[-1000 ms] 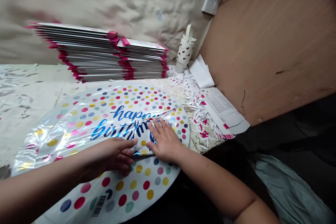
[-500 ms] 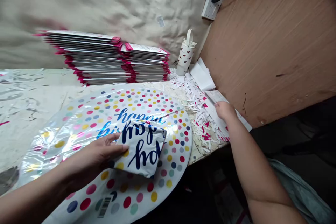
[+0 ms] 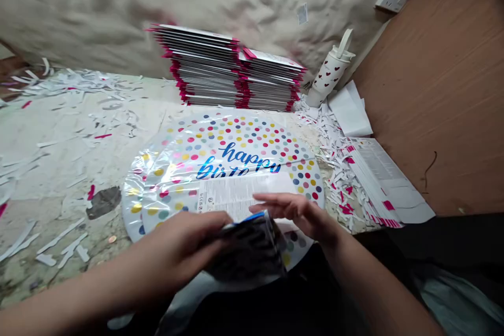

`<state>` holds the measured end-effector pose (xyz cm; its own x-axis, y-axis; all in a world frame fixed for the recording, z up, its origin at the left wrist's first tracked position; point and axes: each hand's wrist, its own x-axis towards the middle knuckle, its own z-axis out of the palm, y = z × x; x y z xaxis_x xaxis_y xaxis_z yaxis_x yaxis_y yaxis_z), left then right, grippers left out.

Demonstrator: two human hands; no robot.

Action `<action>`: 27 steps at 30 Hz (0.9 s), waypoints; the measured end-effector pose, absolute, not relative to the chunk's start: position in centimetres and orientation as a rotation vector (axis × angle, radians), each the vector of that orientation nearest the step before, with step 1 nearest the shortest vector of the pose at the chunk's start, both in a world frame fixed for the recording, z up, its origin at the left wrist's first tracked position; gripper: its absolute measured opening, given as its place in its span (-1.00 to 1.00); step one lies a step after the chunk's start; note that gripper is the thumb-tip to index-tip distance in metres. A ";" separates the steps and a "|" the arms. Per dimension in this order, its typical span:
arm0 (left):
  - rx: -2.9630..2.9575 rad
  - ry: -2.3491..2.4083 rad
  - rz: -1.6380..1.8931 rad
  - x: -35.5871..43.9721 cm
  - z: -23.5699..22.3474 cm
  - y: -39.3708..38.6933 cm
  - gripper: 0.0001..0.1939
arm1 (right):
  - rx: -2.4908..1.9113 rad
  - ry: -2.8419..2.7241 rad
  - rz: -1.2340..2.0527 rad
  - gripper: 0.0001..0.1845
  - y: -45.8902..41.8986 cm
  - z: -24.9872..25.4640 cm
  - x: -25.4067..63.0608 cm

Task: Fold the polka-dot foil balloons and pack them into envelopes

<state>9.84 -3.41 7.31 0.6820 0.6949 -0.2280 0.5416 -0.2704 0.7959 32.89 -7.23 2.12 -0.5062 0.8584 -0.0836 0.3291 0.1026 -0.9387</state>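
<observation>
My left hand (image 3: pixel 185 244) grips a folded foil balloon (image 3: pixel 252 247), dark and shiny, held near the table's front edge. My right hand (image 3: pixel 299 212) hovers just right of it, fingers stretched out, over a white printed card (image 3: pixel 240 194). That card lies on a round flat foil balloon (image 3: pixel 220 163) with coloured dots and blue "happy birthday" lettering. Whether the right fingers touch the card is unclear.
A tall stack of pink-edged packaging cards (image 3: pixel 228 71) stands against the back wall. A white cup with hearts (image 3: pixel 331 71) sits beside it. More printed cards (image 3: pixel 381 178) lie at right among paper shreds (image 3: pixel 331 136). A brown board (image 3: pixel 441 89) walls the right side.
The view swung left. My right hand came back from the card pile at right with a white card, now over the dotted balloon. My left hand pulled the folded balloon toward me.
</observation>
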 end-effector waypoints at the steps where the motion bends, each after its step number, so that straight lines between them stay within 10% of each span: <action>1: 1.973 0.897 0.158 10.2 6.8 -2.5 -0.69 | -1.144 -1.850 1.489 -0.41 -7.0 2.8 33.5; 5: 2.162 0.853 0.241 10.1 3.0 0.0 -0.55 | -1.267 -1.439 1.813 -0.57 -6.6 2.5 36.4; 9: 2.647 0.855 -0.022 8.0 -0.1 -1.3 -0.40 | -1.622 -0.912 1.479 -0.62 -7.1 -1.1 41.2; 21: 3.004 0.358 0.124 20.4 0.4 1.8 -0.79 | -1.851 -1.034 0.746 -0.55 -7.6 -2.1 41.7; 27: 3.008 0.290 0.230 19.4 0.5 2.1 -0.85 | -1.772 -1.052 1.013 -0.58 -8.6 -0.5 40.4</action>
